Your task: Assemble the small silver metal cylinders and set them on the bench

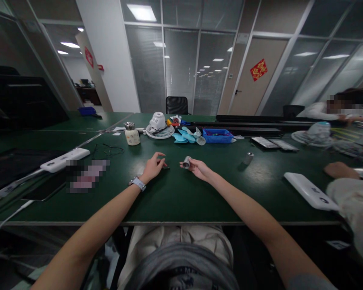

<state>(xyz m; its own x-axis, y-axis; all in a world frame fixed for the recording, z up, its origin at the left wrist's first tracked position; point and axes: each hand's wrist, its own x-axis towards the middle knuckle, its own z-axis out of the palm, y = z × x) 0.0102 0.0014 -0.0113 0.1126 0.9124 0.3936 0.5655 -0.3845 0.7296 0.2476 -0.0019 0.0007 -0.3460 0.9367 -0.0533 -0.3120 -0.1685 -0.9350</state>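
Observation:
My right hand (pixel 201 169) holds a small grey metal cylinder (pixel 186 162) between thumb and fingers, just above the green table; its hollow-looking end faces toward me. To the left, my left hand (pixel 153 166) hovers low over the table, fingers curved and apart. Beneath its fingertips is a small dark thing (pixel 167 167), too small to make out. A second metal cylinder (pixel 248 158) stands on the table farther right, beyond my right forearm.
Behind my hands are blue fan blades (pixel 186 135), a white fan head (pixel 157 123) and a blue tray (pixel 218 136). A patterned bottle (pixel 132 135) stands left of them. White power strips (pixel 310 191) flank me. At the right edge, a person's sleeve (pixel 351 197) rests nearby.

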